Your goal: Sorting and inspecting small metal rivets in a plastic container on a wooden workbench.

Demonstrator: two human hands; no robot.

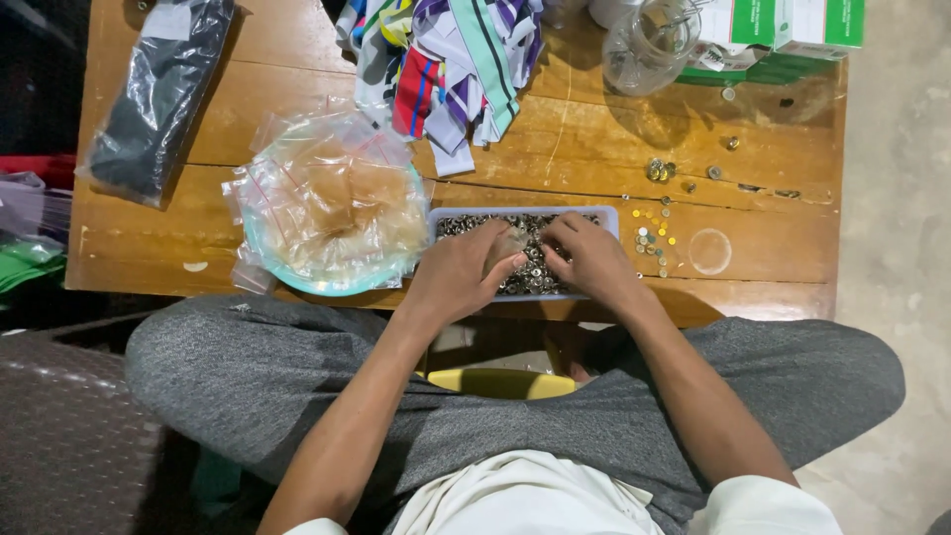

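Seated person working at a low wooden table [297, 119]: both hands are resting together in a shallow tray [608, 216] of small metal pieces [530, 280], left hand [464, 269] pinching a small clear bag [507, 245], right hand [592, 260] gathering pieces beside it.

The person is wearing grey heathered trousers [297, 376] and a white top [525, 495] with short white sleeves [763, 507]. Both forearms are showing bare, and both hands are wearing no gloves.
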